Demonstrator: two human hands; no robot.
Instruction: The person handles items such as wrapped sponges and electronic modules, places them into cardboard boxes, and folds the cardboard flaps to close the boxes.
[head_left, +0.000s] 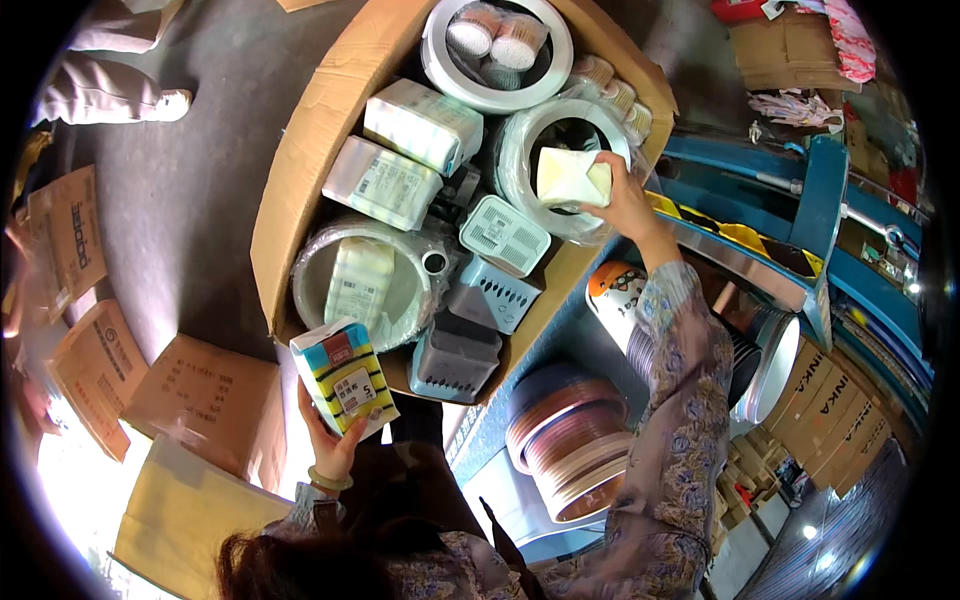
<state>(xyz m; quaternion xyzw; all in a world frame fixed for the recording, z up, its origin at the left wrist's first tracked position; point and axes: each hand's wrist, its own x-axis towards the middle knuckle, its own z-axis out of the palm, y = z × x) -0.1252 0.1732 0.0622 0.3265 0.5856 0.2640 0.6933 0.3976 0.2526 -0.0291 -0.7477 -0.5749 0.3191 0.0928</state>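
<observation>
My left hand (330, 442) holds a boxed pack of cleaning cloths (346, 375) with yellow and black stripes, beside the near left corner of a large open cardboard box (300, 180). My right hand (630, 206) grips a pale, paper-wrapped block (574, 177) over a round white plastic-wrapped basin (517, 150). Inside the box, two white printed packs (382, 184) lie at the left. Another pale pack (360, 281) stands in a round wrapped tub (304, 277). Small plastic baskets (504, 234) sit at the near right. A white ring-shaped item (439, 45) holding bundled sticks is at the far end.
Stacked round tubs (574, 450) and a cat-printed bin (616, 289) stand on a blue surface at the right, near a blue metal frame (821, 202). Closed cartons (202, 397) are at the left. A person's legs (105, 90) show at the upper left.
</observation>
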